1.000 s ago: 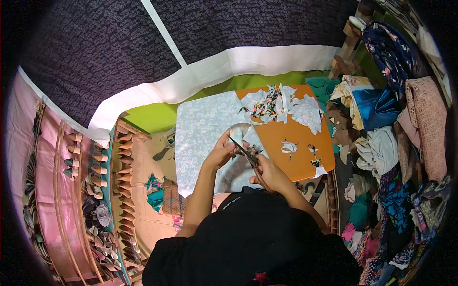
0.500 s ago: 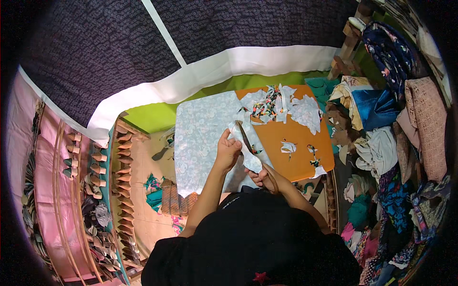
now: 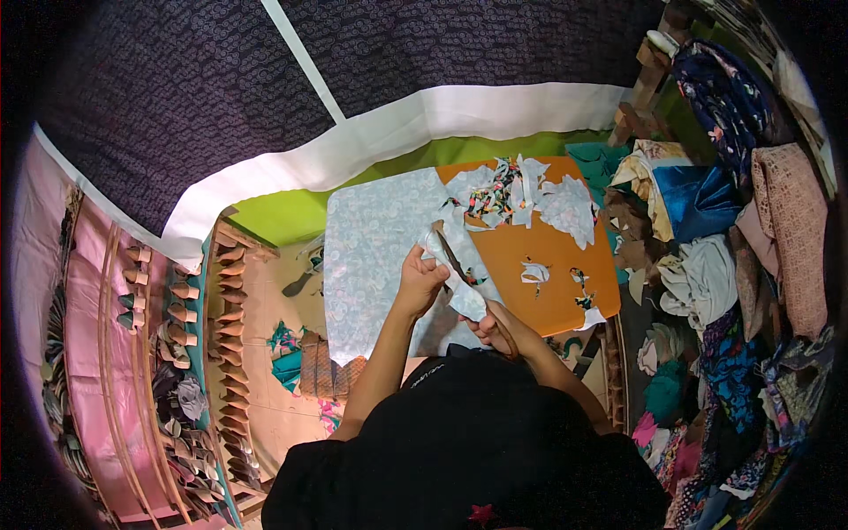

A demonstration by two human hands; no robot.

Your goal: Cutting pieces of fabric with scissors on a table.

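A pale, narrow, sole-shaped piece (image 3: 467, 300) is held slanting between my hands, above the table. Its upper end is pinched in the curled fingers of my left hand (image 3: 421, 283). Closed around its lower end is my right hand (image 3: 495, 330), partly hidden by its own wrist. Along the piece's right side runs a long brown-and-dark strip (image 3: 454, 261); its exact kind cannot be made out. Something brown and curved also shows beside the right hand. Beneath lies a large pale fabric sheet (image 3: 371, 238) with a faint floral pattern.
Floral offcuts (image 3: 496, 196) lie on the orange tabletop (image 3: 503, 243). Heaped fabrics (image 3: 698, 274) crowd the right side. Wooden shoe forms (image 3: 231, 340) line a rack on the left, near pink shelving (image 3: 88, 318). A dark patterned cloth (image 3: 212, 97) with a white border spans the far side.
The pale piece has shifted very slightly in my hands, and its brown-and-dark strip sits at a slightly different angle. Both hands keep their hold.
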